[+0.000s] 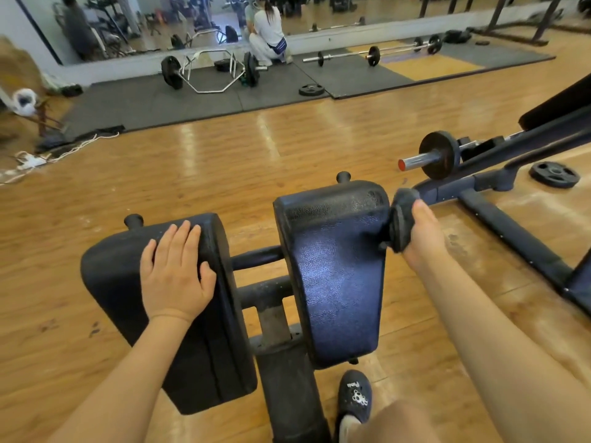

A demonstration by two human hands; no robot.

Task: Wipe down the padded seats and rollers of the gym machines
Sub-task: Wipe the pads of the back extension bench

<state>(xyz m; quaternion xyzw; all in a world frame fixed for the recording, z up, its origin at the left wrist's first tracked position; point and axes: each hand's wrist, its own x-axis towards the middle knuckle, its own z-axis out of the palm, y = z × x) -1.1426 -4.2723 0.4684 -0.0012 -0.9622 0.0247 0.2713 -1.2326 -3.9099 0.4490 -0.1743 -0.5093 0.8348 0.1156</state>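
Right hand (422, 231) grips the dark bunched cloth (403, 219) against the right black padded cushion's (335, 273) outer edge (long axis running away), left hand (176, 270) flat on its twin cushion (128, 282).

Head view, looking down, close over pads (332, 270)
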